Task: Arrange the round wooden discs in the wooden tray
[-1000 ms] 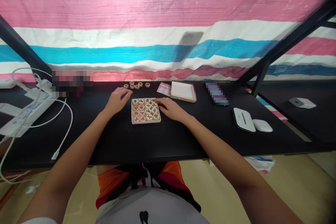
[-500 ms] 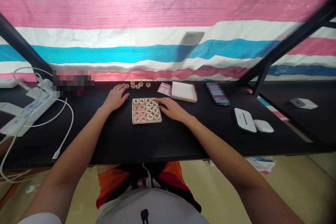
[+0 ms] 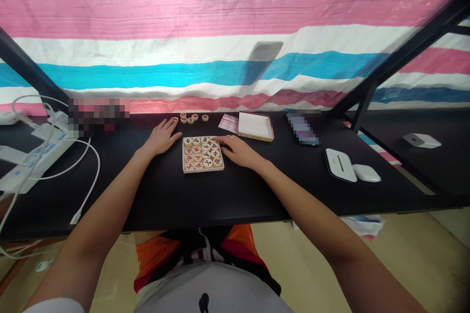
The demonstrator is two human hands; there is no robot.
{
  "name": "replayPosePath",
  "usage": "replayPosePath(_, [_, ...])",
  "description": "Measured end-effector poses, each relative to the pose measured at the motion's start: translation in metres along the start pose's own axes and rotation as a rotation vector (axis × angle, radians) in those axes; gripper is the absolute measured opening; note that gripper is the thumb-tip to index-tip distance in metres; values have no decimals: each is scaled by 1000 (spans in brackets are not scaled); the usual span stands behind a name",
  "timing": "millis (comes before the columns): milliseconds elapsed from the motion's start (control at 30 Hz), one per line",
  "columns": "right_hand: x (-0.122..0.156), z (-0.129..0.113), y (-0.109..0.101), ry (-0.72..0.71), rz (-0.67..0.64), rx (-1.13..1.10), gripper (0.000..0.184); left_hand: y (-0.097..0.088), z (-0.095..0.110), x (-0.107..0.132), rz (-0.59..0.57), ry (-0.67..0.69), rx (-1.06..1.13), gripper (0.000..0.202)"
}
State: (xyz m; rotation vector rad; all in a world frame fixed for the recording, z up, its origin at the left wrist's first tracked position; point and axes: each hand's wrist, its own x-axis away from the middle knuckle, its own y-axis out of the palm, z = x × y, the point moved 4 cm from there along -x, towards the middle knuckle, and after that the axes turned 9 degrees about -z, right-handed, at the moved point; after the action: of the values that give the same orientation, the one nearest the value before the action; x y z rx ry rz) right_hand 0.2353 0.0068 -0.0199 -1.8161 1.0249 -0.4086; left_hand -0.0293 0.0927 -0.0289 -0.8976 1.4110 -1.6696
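Left hand [image 3: 160, 138] moved from tray [image 3: 184, 168] toward loose xiangqi pieces [image 3: 190, 118], flat, empty. Right hand [image 3: 238, 151] steadies tray, fingers relaxed. Packing step; next needs pinching one piece.

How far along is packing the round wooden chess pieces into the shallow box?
Done: the shallow wooden box looks full on top, rows of round wooden chess pieces. In hand: the right hand rests against its right edge; the left hand lies flat by five loose wooden pieces. Left: those five, and the white lid lying apart.
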Motion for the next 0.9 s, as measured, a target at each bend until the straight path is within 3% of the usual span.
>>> replayPosePath(167, [0, 1, 1, 10, 2, 7, 41, 2, -2, -2, -25, -11, -6, 62])
replayPosePath(533, [0, 1, 1, 0, 6, -11, 43, -15, 8, 8, 193, 35, -34, 53])
replayPosePath(767, [-1, 1, 1, 10, 10, -8, 44, -1, -4, -2, 35, -39, 17, 57])
replayPosePath(900, [-1, 1, 0, 21, 4, -7, 43, -8, 1, 1, 115, 20, -19, 48])
